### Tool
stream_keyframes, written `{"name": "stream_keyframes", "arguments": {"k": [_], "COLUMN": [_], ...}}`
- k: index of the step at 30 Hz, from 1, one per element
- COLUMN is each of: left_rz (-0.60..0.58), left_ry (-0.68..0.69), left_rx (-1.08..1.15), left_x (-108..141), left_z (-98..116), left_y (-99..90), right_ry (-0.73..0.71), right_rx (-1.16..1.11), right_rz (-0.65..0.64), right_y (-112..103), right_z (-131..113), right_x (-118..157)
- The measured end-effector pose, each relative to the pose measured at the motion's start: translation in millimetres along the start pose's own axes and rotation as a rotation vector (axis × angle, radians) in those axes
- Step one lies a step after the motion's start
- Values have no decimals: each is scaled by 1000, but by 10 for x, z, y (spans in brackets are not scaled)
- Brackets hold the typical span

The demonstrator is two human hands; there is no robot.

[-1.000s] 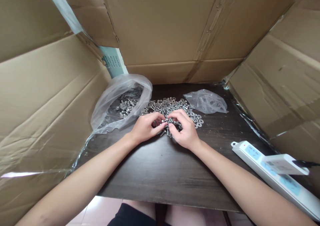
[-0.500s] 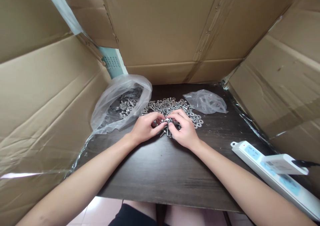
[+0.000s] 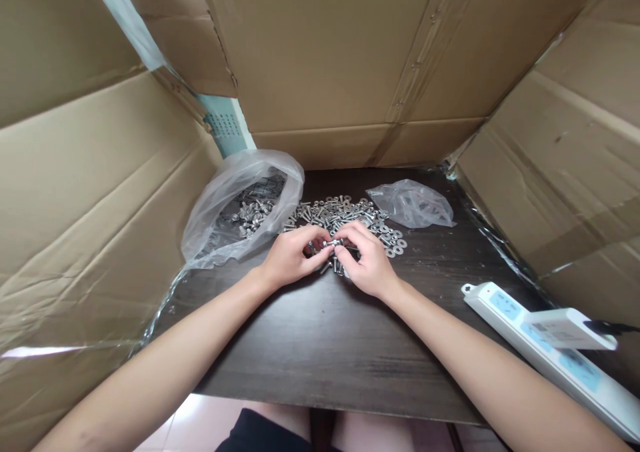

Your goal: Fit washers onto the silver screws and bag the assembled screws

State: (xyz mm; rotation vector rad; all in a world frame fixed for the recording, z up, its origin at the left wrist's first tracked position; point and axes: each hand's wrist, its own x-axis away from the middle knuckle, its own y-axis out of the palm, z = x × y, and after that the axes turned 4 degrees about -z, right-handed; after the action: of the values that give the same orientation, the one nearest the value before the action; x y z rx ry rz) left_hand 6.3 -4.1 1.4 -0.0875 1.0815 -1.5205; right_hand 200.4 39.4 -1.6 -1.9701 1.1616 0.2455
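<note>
A small metal bolt [image 3: 332,243] lies level between my two hands, at the near edge of a pile of bolts, nuts and washers [image 3: 345,213]. Its left end is pinched by the thumb and fingers of my left hand [image 3: 295,255]. My right hand [image 3: 369,260] grips the right end with thumb and fingertips; small parts on the bolt there are partly hidden. Loose bolts lie just under both hands. To the left, an open clear plastic bag [image 3: 200,229] holds several bolts [image 3: 250,217].
A flatter plastic bag [image 3: 414,204] lies at the back right. Along the right side of the dark table [image 3: 320,345] runs a white power strip [image 3: 510,319] with a white plug-in adapter [image 3: 563,329]. Cardboard walls [image 3: 340,52] enclose the back and both sides.
The fingers of my right hand have shifted slightly around the bolt's right end. My left hand has stayed in nearly the same place.
</note>
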Motion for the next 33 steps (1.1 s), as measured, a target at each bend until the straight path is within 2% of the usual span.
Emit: {"name": "stream_keyframes", "arguments": {"k": [11, 28, 33], "left_rz": [-39, 14, 24], "left_ry": [-25, 5, -4], "left_rx": [54, 37, 16], "left_x": [3, 8, 7], "left_z": [10, 0, -7], "left_y": [10, 11, 11], "right_ry": [-24, 22, -9], "right_rx": [8, 77, 46], "right_rz": [12, 16, -20], "right_y": [3, -16, -27], "right_z": [23, 1, 3], "right_x": [-1, -11, -5]}}
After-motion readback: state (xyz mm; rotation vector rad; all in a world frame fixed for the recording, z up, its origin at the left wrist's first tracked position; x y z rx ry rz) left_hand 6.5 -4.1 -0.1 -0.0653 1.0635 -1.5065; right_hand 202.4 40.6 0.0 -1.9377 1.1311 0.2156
